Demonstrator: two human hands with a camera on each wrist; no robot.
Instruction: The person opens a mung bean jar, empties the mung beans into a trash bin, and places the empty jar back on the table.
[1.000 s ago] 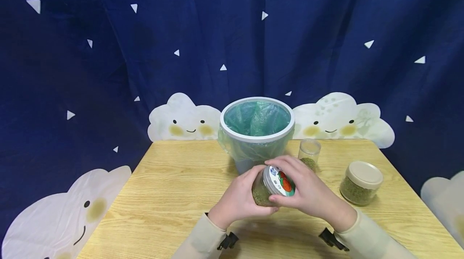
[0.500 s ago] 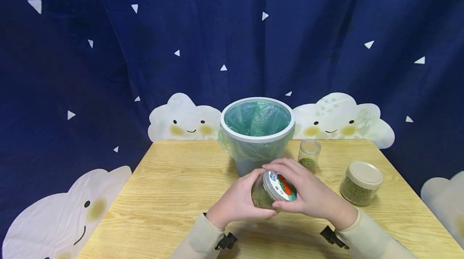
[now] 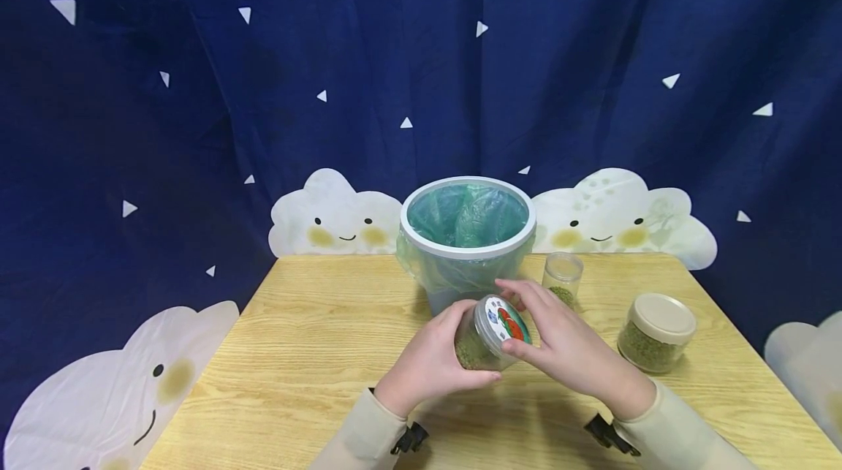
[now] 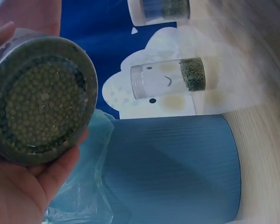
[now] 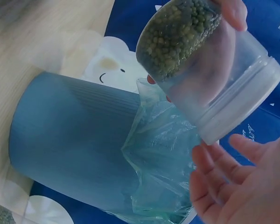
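My left hand grips the body of a clear plastic jar, tilted with its lid towards the right. Small green beans fill its lower part, seen through the base in the left wrist view. The screw lid sits on the jar and carries a label with a red picture. Beside the lid is my right hand, its fingers spread and loosely bent, holding nothing. In the right wrist view its fingertips lie just off the lid's edge.
Behind the hands stands a bin lined with a green plastic bag. A slim clear jar with some green beans is right of it. Farther right stands a wide jar with a beige lid, on the wooden table.
The right hand has let go of the lid, its fingers spreading and drawing back a little to the right. The left hand keeps holding the jar, which has barely moved.
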